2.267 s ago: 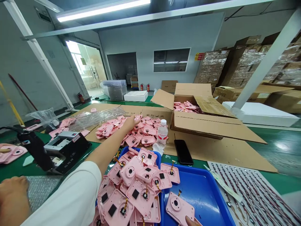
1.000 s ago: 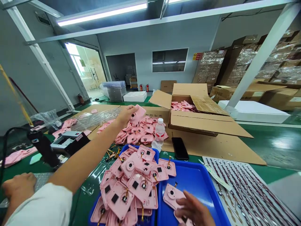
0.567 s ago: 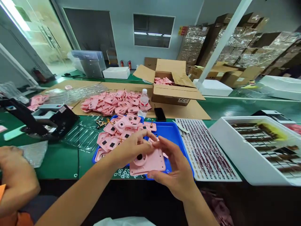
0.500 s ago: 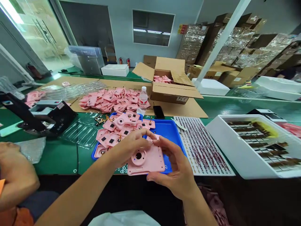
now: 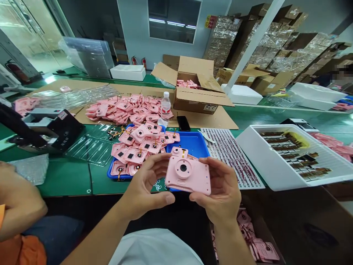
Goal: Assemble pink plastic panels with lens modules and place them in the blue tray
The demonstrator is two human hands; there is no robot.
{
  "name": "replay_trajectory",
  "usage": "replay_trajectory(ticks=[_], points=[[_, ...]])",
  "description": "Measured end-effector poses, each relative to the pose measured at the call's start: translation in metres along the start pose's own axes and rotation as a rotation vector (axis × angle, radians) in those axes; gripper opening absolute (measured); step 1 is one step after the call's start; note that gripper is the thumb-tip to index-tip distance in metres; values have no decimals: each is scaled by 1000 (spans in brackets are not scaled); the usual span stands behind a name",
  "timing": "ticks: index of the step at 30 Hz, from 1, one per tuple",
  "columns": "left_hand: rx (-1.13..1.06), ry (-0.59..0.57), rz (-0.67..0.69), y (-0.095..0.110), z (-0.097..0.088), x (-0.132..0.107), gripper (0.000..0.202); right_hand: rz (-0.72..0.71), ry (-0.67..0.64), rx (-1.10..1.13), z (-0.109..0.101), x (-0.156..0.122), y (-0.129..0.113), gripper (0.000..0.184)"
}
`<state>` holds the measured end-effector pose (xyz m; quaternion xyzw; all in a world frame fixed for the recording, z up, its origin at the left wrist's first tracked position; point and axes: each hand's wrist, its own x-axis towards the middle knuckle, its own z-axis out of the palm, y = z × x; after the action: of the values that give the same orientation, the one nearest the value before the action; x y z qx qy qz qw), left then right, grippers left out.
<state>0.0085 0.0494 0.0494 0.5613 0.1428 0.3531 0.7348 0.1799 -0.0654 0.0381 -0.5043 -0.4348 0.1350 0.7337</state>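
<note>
Both my hands hold one pink camera shell point(image 5: 188, 175) up in front of me, its lens ring facing me. My left hand point(image 5: 147, 187) grips its left edge with curled fingers and the thumb below. Cupping the right side and underside is my right hand point(image 5: 220, 191). Just beyond the shell lies a blue tray point(image 5: 195, 143) with a heap of pink shell halves point(image 5: 140, 145) fitted with small black parts. Farther back, a larger pile of pink shells point(image 5: 127, 110) is spread on flat cardboard.
A water bottle point(image 5: 165, 106) and a black phone point(image 5: 183, 123) stand behind the tray. An open carton point(image 5: 200, 92) holds more pink parts. A white tray of components point(image 5: 292, 154) is at right, a black device point(image 5: 46, 129) at left. Another person's arm point(image 5: 16, 202) rests at lower left.
My left hand took a pink shell from the far pile and brought it back. Both hands now hold it closer, turned so its lens side faces me. The view dropped toward the table.
</note>
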Motion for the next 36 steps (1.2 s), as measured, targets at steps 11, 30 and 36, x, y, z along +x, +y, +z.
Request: replay_trajectory(ticks=[11, 30, 36], points=[[265, 63, -5, 4, -6, -5, 78, 41, -89, 37, 3, -2, -2, 74], [103, 151, 3, 5, -6, -8, 38, -48, -202, -96, -1, -9, 3, 84], [-12, 190, -42, 6, -7, -6, 36, 0, -182, -43, 1, -7, 0, 84]])
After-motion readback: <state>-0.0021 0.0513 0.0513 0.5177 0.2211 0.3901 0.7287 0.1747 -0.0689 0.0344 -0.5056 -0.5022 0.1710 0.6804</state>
